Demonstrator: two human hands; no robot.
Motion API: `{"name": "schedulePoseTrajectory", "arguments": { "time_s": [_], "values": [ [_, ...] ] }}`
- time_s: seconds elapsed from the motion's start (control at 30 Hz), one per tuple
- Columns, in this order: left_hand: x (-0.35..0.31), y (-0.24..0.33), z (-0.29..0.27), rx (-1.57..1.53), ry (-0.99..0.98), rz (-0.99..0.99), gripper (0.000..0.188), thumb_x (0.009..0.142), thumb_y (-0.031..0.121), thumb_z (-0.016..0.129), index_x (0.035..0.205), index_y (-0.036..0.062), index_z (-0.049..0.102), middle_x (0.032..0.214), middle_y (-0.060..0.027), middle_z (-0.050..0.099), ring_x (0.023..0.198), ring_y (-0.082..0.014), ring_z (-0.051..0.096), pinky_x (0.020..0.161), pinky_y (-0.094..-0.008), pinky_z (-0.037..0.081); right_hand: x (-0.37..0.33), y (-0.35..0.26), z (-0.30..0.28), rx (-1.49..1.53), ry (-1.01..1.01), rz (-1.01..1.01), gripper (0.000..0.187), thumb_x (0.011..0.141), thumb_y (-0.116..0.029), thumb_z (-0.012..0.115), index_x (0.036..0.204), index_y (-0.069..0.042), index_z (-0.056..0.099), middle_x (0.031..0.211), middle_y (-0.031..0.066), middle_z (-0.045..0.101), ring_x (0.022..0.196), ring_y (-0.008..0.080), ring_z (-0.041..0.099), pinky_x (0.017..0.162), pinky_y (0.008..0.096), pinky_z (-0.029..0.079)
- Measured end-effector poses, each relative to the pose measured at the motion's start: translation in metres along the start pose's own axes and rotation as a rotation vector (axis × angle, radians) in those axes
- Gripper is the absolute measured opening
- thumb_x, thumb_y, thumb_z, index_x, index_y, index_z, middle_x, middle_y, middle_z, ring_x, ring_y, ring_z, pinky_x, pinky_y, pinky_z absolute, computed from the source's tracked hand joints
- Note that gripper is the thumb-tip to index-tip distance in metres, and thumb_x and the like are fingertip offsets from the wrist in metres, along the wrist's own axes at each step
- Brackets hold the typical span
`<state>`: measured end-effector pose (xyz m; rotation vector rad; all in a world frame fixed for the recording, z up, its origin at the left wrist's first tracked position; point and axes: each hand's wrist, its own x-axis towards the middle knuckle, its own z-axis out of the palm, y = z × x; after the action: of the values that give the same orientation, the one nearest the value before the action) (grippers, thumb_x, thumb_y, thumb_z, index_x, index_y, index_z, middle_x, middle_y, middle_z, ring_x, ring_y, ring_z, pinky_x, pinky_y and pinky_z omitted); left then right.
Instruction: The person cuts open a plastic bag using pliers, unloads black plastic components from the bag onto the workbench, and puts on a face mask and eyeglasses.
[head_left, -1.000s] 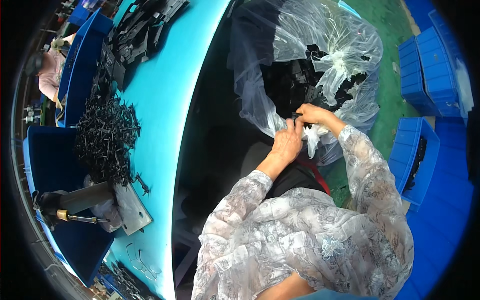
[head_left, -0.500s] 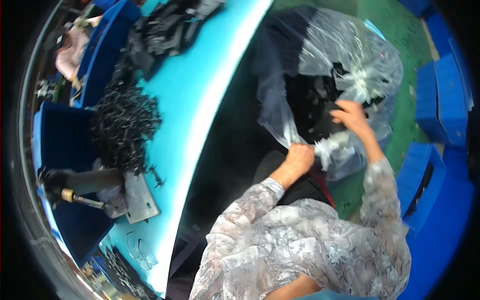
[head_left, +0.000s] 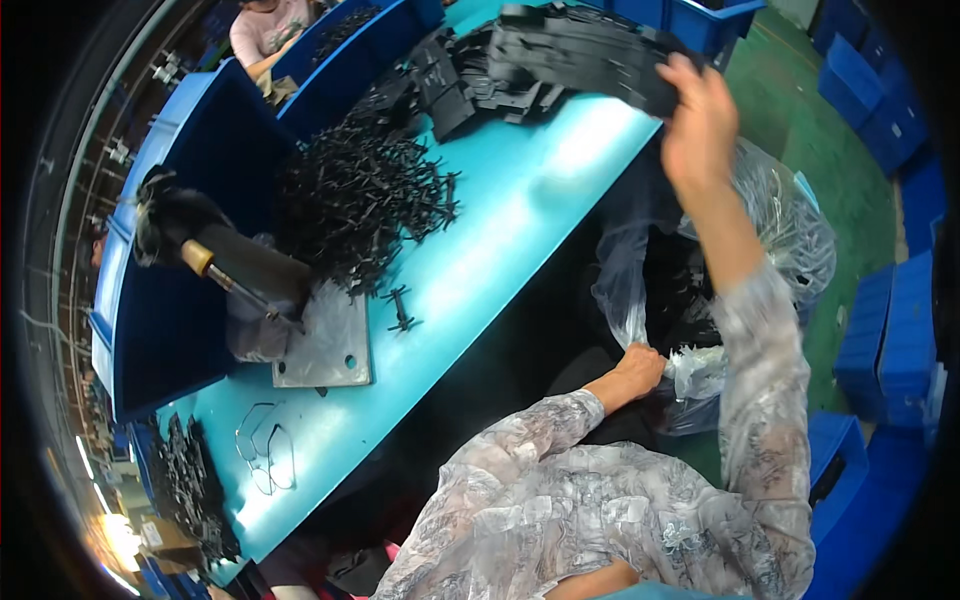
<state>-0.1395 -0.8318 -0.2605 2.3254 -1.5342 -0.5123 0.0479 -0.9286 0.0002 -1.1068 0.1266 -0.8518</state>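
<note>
My left hand (head_left: 636, 372) is closed around the gathered rim of a clear plastic bag (head_left: 628, 300), which stands on the floor beside the table with black parts inside. My right hand (head_left: 702, 125) is raised over the table's far right edge. Its fingers grip the end of a long, flat black plastic part (head_left: 590, 62), blurred by motion. Beneath and left of this part lies a stack of black plastic parts (head_left: 445, 85). Closer to the table's middle is a heap of small black branched pieces (head_left: 365, 190).
A blue bin (head_left: 200, 300) lies tilted on the turquoise table (head_left: 480, 240). By it are a brush-like tool with a yellow collar (head_left: 198, 256), a metal plate (head_left: 335, 345) and eyeglasses (head_left: 265, 460). Blue crates (head_left: 885, 330) stand at right. Another person (head_left: 268, 35) sits across the table.
My right hand has risen from the bag's opening to above the table, with the black part in it. My left hand keeps its hold on the bag. The view has turned toward the table.
</note>
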Motion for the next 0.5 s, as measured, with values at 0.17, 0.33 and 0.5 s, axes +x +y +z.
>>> {"name": "schedulePoseTrajectory", "arguments": {
  "time_s": [0.17, 0.33, 0.5],
  "values": [
    [0.008, 0.000, 0.006, 0.006, 0.014, 0.041, 0.014, 0.070, 0.018, 0.055, 0.067, 0.0089, 0.065, 0.069, -0.0106, 0.064, 0.068, -0.0261, 0.063, 0.060, -0.0379, 0.048, 0.008, 0.041, 0.045, -0.341, -0.078, 0.311, 0.030, 0.080, -0.015, 0.056, 0.105, 0.002, 0.052, 0.080, 0.0073, 0.062, 0.067, 0.0128, 0.057, 0.052, 0.0263, 0.044],
    [-0.004, -0.013, -0.008, -0.025, 0.022, 0.002, 0.014, 0.071, 0.015, 0.053, 0.069, 0.0085, 0.065, 0.071, -0.0111, 0.064, 0.069, -0.0258, 0.062, 0.063, -0.0375, 0.046, -0.073, 0.014, -0.070, -0.617, -0.274, 0.008, 0.014, 0.083, -0.011, 0.054, 0.086, 0.002, 0.057, 0.061, 0.0048, 0.059, 0.062, 0.0118, 0.060, 0.055, 0.0234, 0.044],
    [-0.002, 0.002, -0.003, 0.049, 0.137, 0.008, 0.012, 0.073, 0.016, 0.053, 0.065, 0.0099, 0.062, 0.067, -0.0086, 0.062, 0.069, -0.0222, 0.060, 0.065, -0.0343, 0.042, -0.157, 0.078, -0.252, -1.944, -0.980, 0.327, 0.016, 0.073, -0.020, 0.058, 0.069, -0.006, 0.064, 0.069, 0.0133, 0.063, 0.065, 0.0282, 0.062, 0.056, 0.0387, 0.049]
  ]
}}
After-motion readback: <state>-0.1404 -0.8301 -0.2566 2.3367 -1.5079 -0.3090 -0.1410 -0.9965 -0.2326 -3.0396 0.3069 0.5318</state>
